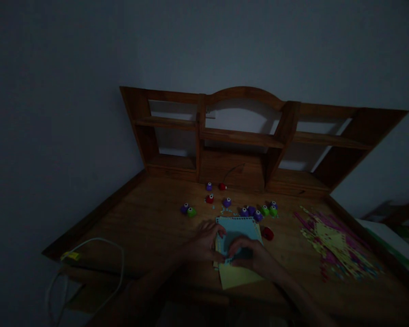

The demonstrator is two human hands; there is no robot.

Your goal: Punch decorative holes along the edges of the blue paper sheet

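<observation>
A light blue sheet of paper (240, 227) with small holes along its edges lies on yellow paper (240, 276) near the desk's front. Curled round the sheet's left edge, my left hand (206, 240) holds it with fingers above and thumb lower down. My right hand (250, 254) bends over the sheet's lower part, fingers and thumb curled towards each other. Pale blue bits (228, 260) show between both thumbs; what the right fingers grip is too dark to make out. A red craft punch (267, 233) sits right of the sheet.
Several small purple, green and red punches stand behind the paper, among them a purple punch (227, 202) and a green punch (191, 212). Pink and yellow paper strips (337, 240) pile up at right. A wooden shelf unit (231, 168) backs the desk; a white cable (122, 259) loops at left.
</observation>
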